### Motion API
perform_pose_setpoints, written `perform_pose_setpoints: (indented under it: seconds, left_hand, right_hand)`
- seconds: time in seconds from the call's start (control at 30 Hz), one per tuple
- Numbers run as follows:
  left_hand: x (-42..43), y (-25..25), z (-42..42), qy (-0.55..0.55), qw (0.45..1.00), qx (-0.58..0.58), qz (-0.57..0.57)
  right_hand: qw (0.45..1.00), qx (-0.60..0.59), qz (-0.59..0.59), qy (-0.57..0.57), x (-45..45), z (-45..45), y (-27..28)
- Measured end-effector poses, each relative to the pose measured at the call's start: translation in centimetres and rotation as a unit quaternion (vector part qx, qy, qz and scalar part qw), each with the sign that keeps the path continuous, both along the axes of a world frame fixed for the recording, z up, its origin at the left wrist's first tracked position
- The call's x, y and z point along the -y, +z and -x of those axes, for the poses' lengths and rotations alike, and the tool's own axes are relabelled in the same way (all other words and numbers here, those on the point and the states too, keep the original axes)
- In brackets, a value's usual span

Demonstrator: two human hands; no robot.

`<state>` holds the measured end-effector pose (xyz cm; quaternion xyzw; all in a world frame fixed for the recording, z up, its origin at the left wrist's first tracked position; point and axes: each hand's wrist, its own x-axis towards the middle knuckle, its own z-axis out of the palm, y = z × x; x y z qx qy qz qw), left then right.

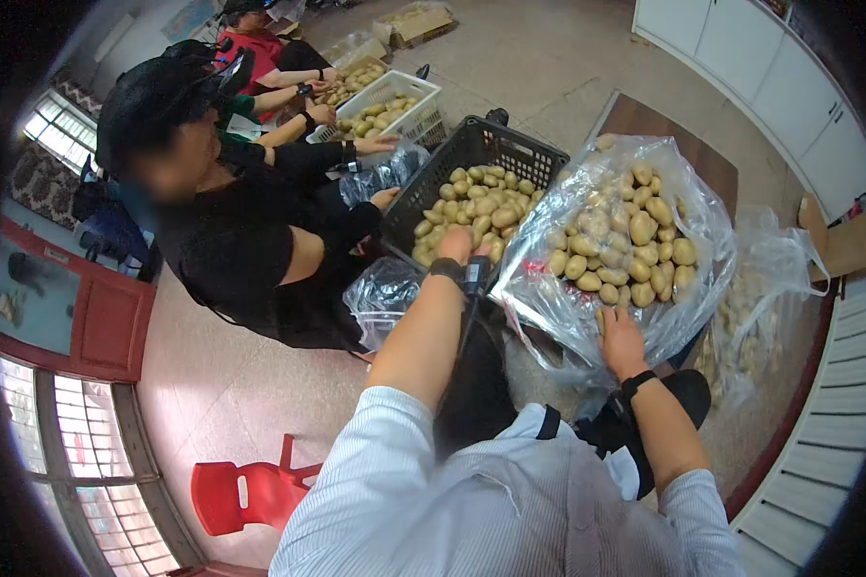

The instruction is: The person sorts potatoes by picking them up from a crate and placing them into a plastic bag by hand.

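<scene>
Potatoes (485, 206) occupied us — left hand (458, 246) in crate (510, 146), right hand (624, 342) at bag (708, 255). Finger closure we couldn't tell; next seemingly called for gentle grips.

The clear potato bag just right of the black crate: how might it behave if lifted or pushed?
The thin, creased plastic bag would probably sag and fold rather than stay stiff. Heaped with many potatoes, it is likely heavy. Being rounded, they may roll if pushed.
</scene>
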<state>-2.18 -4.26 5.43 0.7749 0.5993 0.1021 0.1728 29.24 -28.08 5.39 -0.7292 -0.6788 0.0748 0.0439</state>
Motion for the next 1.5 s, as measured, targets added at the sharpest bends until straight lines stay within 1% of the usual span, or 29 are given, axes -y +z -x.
perform_pose_setpoints:
  seconds: [0.03, 0.07, 0.13, 0.17, 0.23, 0.3, 0.33, 0.37, 0.43, 0.47, 0.53, 0.6, 0.8, 0.87, 0.9, 0.93, 0.97, 1.03, 1.07, 1.13, 1.17, 1.2, 1.23, 1.27, 1.3, 1.37, 1.4, 1.47, 1.5]
  left_hand:
    - [0.2, 0.5, -0.2, -0.002, 1.0, 0.002, 0.002]
    - [0.1, 0.4, -0.4, 0.047, 0.998, 0.044, 0.026]
    - [-0.3, 0.2, -0.4, 0.09, 0.991, 0.086, 0.051]
    - [-0.3, 0.5, -0.3, 0.043, 0.999, 0.015, 0.026]
    - [-0.1, 1.2, 0.1, -0.058, 0.99, -0.126, -0.025]
    - [0.0, 1.3, 0.4, -0.067, 0.987, -0.145, -0.003]
    - [-0.9, 0.0, 1.0, -0.078, 0.987, -0.14, 0.007]
    - [-2.4, -2.9, 1.9, -0.088, 0.987, -0.136, 0.016]
    - [-5.0, -6.8, 3.4, -0.037, 0.989, -0.134, 0.052]
    - [-4.6, -6.7, 3.6, -0.069, 0.983, -0.166, 0.028]
    - [-3.9, -4.5, 2.7, -0.072, 0.976, -0.201, 0.035]
    - [-3.5, -3.8, 2.5, -0.071, 0.976, -0.205, 0.027]
    - [-3.2, -2.8, 0.7, 0.005, 0.982, -0.18, 0.052]
    - [-2.8, -2.7, 0.1, -0.031, 0.995, -0.092, 0.001]
    - [-2.5, -2.3, -0.4, 0.005, 0.995, 0.054, 0.078]
    - [-2.3, -2.1, -1.2, 0.074, 0.945, 0.257, 0.186]
    - [-1.6, -1.2, -2.4, 0.157, 0.86, 0.402, 0.274]
    - [-0.2, 0.6, -4.3, 0.19, 0.794, 0.472, 0.333]
    - [0.5, 1.5, -5.3, 0.184, 0.781, 0.48, 0.354]
    - [2.1, 3.0, -7.0, 0.128, 0.789, 0.47, 0.374]
    - [2.7, 3.6, -7.7, 0.072, 0.794, 0.458, 0.393]
    - [3.2, 4.4, -8.5, 0.071, 0.795, 0.457, 0.393]
    - [3.7, 5.2, -9.2, 0.042, 0.799, 0.423, 0.426]
    - [4.1, 5.8, -9.9, 0.014, 0.801, 0.386, 0.458]
    - [4.6, 6.2, -10.3, 0.014, 0.801, 0.384, 0.458]
    - [5.2, 6.5, -10.9, 0.012, 0.795, 0.359, 0.488]
    - [5.1, 6.3, -11.0, 0.012, 0.796, 0.358, 0.488]
    - [5.0, 6.6, -11.2, 0.007, 0.758, 0.336, 0.559]
    - [5.2, 6.9, -11.3, 0.007, 0.758, 0.335, 0.559]
  right_hand:
    - [1.0, -0.005, 0.0, 0.002, 0.0, -0.2, 0.1]
    - [1.0, -0.004, 0.001, -0.001, 0.0, -0.3, 0.0]
    - [0.999, -0.048, -0.02, -0.013, -0.1, -0.4, -0.7]
    - [0.999, -0.047, -0.018, -0.018, -0.1, -0.5, -0.9]
    - [0.994, -0.101, -0.017, -0.046, 0.0, -0.6, -0.9]
    - [0.99, -0.116, -0.008, -0.078, 0.0, -0.9, -1.0]
    - [0.984, -0.154, -0.018, -0.089, -0.1, -1.2, -1.6]
    - [0.976, -0.192, -0.03, -0.099, -0.3, -1.5, -2.0]
    - [0.968, -0.219, -0.058, -0.105, -0.3, -1.9, -2.1]
    - [0.958, -0.257, -0.063, -0.115, -0.4, -1.9, -2.0]
    - [0.931, -0.332, -0.057, -0.139, -0.9, -2.6, -3.7]
    - [0.928, -0.333, -0.049, -0.157, -1.0, -2.7, -3.4]
    - [0.915, -0.362, -0.045, -0.174, -1.1, -2.7, -3.2]
    - [0.911, -0.374, -0.055, -0.167, -1.2, -2.6, -3.7]
    - [0.9, -0.396, -0.048, -0.175, -1.4, -2.6, -4.0]
    - [0.889, -0.418, -0.041, -0.181, -1.6, -2.7, -4.3]
    - [0.89, -0.417, -0.041, -0.181, -1.8, -2.7, -4.0]
    - [0.862, -0.464, 0.026, -0.2, -2.3, -2.2, -2.5]
    - [0.862, -0.464, 0.026, -0.201, -2.7, -1.9, -1.4]
    - [0.819, -0.51, 0.136, -0.224, -3.6, -1.1, 1.3]
    - [0.819, -0.51, 0.136, -0.225, -3.9, -0.3, 2.7]
    - [0.801, -0.546, 0.122, -0.213, -4.2, 0.6, 4.0]
    - [0.781, -0.582, 0.108, -0.201, -4.5, 1.2, 4.7]
    - [0.78, -0.583, 0.108, -0.202, -5.0, 1.5, 4.0]
    - [0.819, -0.545, 0.069, -0.164, -5.8, 2.0, 3.1]
    - [0.853, -0.505, 0.03, -0.125, -6.7, 2.6, 2.4]
    - [0.856, -0.503, 0.036, -0.116, -7.1, 3.0, 2.6]
    - [0.857, -0.502, 0.042, -0.106, -7.4, 3.6, 3.3]
    - [0.864, -0.497, 0.022, -0.078, -7.4, 3.7, 3.8]
